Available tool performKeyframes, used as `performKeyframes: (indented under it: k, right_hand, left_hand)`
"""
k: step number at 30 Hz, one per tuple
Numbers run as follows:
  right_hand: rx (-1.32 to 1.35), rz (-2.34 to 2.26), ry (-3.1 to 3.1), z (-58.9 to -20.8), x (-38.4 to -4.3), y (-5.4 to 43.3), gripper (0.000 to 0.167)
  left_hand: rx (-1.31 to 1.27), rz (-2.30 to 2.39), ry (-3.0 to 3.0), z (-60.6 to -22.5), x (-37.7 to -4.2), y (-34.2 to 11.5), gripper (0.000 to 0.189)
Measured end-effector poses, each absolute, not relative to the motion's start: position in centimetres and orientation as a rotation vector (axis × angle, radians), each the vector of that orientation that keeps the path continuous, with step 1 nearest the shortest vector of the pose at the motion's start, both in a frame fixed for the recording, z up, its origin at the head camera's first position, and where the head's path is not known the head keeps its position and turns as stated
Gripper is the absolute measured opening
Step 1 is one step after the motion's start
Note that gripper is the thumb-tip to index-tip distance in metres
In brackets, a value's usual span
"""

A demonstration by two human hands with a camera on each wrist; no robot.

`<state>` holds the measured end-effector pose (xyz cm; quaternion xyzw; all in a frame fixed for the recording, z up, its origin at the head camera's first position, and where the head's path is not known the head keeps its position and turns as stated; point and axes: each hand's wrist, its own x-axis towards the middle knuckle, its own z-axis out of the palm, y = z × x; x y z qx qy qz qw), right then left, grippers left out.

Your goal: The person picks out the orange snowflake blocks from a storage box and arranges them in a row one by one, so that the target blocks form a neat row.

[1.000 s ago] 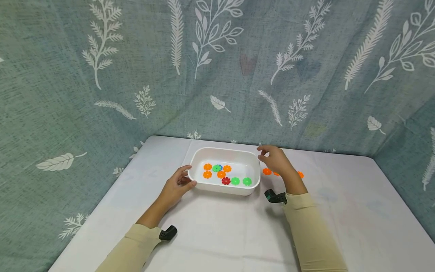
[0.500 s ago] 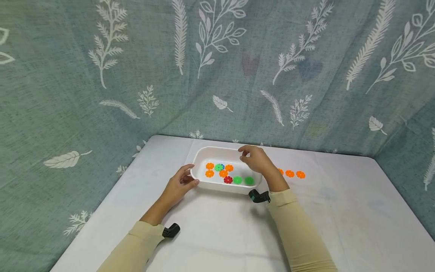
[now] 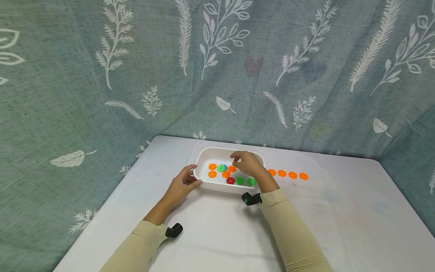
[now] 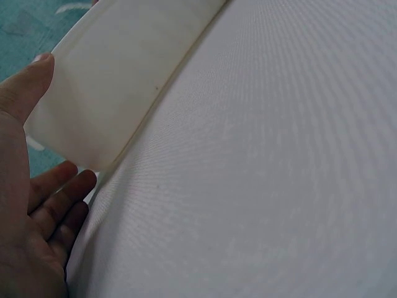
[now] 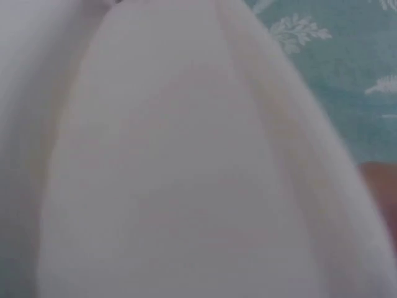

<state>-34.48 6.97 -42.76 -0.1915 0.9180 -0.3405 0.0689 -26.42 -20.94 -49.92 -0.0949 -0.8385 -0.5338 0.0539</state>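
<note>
A white plastic tub (image 3: 214,186) sits on the table with several flower-shaped plastic discs lying flat inside. They include orange discs (image 3: 212,174), a red disc (image 3: 230,180), green discs (image 3: 239,181) and a partly covered blue one (image 3: 225,167). My left hand (image 3: 181,186) holds the tub's left end, thumb against the near rim and index finger on the far side. In the left wrist view its other fingers (image 4: 62,202) bend loosely beside the wall. My right hand (image 3: 247,163) hovers over the tub's right half, thumb and index finger apart with nothing visible between them.
Several orange discs (image 3: 293,175) lie in a row on the white tablecloth (image 3: 217,234) right of the tub. A patterned green-blue curtain (image 3: 190,94) hangs behind the table. The tub wall (image 5: 186,155) fills most of the right wrist view, blurred.
My right hand has moved left from beside the tub's right rim to above its inside, uncovering more of the orange row. My left hand stays on the tub's end.
</note>
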Motion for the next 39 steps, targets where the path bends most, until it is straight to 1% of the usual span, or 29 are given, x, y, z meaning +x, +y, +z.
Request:
performKeyframes:
  k: [5,9,13,20,29,39]
  right_hand:
    - [-0.614,-0.964,2.745,-43.8,-34.7,6.3,0.028]
    - [-0.558,-0.908,2.719,-44.1,-34.8,5.8,0.031]
    - [-0.509,-0.849,2.713,-44.0,-34.9,5.8,0.034]
    - [-0.501,-0.754,2.713,-44.3,-35.2,5.8,0.04]
    - [-0.445,-0.712,2.703,-44.8,-35.2,5.6,0.045]
    - [-0.435,-0.608,2.729,-45.2,-35.4,5.6,0.044]
  left_hand:
    - [-0.261,-1.6,-2.575,-50.0,-26.4,-21.0,0.073]
    - [-0.249,-1.588,-2.582,-49.7,-26.4,-21.0,0.077]
    - [-0.27,-1.578,-2.578,-49.5,-26.4,-21.0,0.076]
    - [-0.284,-1.603,-2.57,-49.5,-26.3,-21.1,0.07]
    - [-0.263,-1.549,-2.588,-49.5,-26.2,-21.0,0.071]
    - [-0.277,-1.581,-2.583,-49.9,-26.5,-21.0,0.071]
